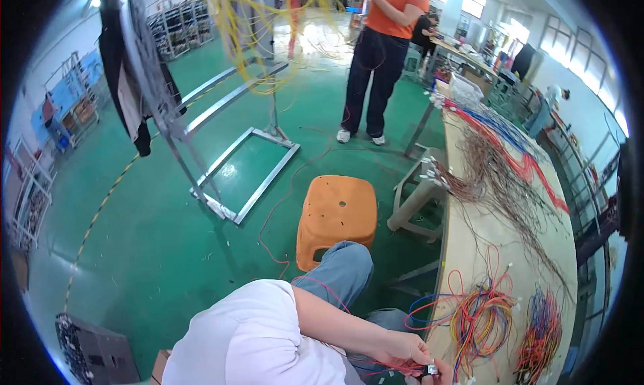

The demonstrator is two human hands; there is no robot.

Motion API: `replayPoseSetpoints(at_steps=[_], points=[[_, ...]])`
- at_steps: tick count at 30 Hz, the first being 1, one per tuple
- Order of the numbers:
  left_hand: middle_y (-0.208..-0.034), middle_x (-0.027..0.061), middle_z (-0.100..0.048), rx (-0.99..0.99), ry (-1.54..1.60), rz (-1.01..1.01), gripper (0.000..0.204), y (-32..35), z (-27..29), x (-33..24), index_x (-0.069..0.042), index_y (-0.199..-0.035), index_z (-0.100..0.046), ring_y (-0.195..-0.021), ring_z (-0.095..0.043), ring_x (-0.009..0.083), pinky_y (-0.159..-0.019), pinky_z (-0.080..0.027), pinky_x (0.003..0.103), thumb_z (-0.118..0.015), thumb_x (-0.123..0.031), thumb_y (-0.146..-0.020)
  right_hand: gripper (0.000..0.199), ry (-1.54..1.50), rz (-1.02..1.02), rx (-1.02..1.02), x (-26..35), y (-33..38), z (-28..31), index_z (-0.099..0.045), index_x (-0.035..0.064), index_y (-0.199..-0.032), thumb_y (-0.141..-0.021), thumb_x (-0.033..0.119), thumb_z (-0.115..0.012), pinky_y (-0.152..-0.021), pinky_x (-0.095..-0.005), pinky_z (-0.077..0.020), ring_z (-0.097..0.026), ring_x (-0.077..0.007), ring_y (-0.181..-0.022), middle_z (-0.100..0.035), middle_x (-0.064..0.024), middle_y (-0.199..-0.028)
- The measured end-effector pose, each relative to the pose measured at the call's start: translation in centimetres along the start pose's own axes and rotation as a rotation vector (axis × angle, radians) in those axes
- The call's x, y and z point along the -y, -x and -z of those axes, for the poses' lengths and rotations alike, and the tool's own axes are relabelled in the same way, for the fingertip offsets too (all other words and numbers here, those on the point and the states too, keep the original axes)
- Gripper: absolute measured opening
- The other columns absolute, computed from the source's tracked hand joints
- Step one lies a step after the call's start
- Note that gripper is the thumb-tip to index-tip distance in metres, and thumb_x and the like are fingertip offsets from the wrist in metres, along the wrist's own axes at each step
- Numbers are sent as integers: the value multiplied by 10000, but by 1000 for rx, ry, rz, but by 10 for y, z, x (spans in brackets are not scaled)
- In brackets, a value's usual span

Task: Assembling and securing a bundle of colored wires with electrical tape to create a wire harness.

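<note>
At the lower right, beside the table's near edge, my left hand (406, 350) is closed in a pinch on a bundle of thin red wires (386, 371). A small black-and-white connector (429, 369) sits at its fingertips, at the end of these wires. My right hand (441, 377) shows only in part at the bottom edge, its fingers closed around the same connector. Close by on the table lies a coiled bundle of red, yellow and blue wires (479, 321). To its right is another multicoloured wire bundle (540, 335).
Long brown wires (496, 177), red wires (530, 167) and blue wires (496, 127) cover the wooden table (463, 247) further back. An orange stool (339, 207) stands ahead. Beyond are a metal frame (268, 180) hung with yellow wires (258, 36) and a standing person (382, 63).
</note>
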State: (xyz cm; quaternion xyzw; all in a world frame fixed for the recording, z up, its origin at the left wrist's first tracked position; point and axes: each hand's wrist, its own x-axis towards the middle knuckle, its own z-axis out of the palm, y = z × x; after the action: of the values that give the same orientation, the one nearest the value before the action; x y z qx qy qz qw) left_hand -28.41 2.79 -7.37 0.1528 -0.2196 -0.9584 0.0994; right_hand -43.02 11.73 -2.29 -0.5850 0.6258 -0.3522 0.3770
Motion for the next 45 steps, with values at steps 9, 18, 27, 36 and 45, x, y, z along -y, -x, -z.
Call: replayPoseSetpoints(at_steps=[9, 18, 27, 36, 45], points=[[-670, -22, -520, -41, 192, -50, 98, 15, 1, 0, -140, -849, -474, -557, -520, 95, -457, -415, 204, -544, -203, -822, 270, 134, 86, 185, 6, -25, 7, -471, -35, -1027, -765, -95, -449, -709, -248, -506, -485, -178, -893, -408, -87, -973], [-650, -6, -498, -138, 146, -180, 142, 23, 5, 9, -103, -850, -460, -516, -489, 91, -441, -395, 208, -537, -219, -828, 294, 289, 285, 221, 26, -36, 0, -512, -3, -994, -720, -106, -505, -735, -249, -402, -491, -195, -853, -472, -86, -920], [-1008, 217, -553, 204, 312, 278, 570, 32, 9, 8, -32, -996, -520, -868, -585, 302, -710, -503, 358, -380, -551, -806, 254, 255, 297, 214, 59, -42, -8, -553, -5, -913, -661, -35, -574, -765, -301, -397, -513, -264, -857, -519, -128, -905], [-824, 7, -566, -99, 277, -52, 346, 44, 3, 2, -91, -926, -495, -725, -565, 85, -621, -479, 205, -538, -408, -793, 292, 278, 363, 178, 59, -38, -8, -559, 1, -913, -632, -57, -611, -701, -284, -419, -527, -246, -813, -522, -125, -901], [-815, -27, -520, -152, 50, -201, 360, 48, -3, 3, -124, -925, -463, -728, -510, 68, -597, -420, 217, -616, -395, -744, 172, -131, 237, 234, 39, -26, -18, -524, 4, -865, -722, -83, -562, -563, -182, -371, -487, -85, -668, -502, -36, -791]])
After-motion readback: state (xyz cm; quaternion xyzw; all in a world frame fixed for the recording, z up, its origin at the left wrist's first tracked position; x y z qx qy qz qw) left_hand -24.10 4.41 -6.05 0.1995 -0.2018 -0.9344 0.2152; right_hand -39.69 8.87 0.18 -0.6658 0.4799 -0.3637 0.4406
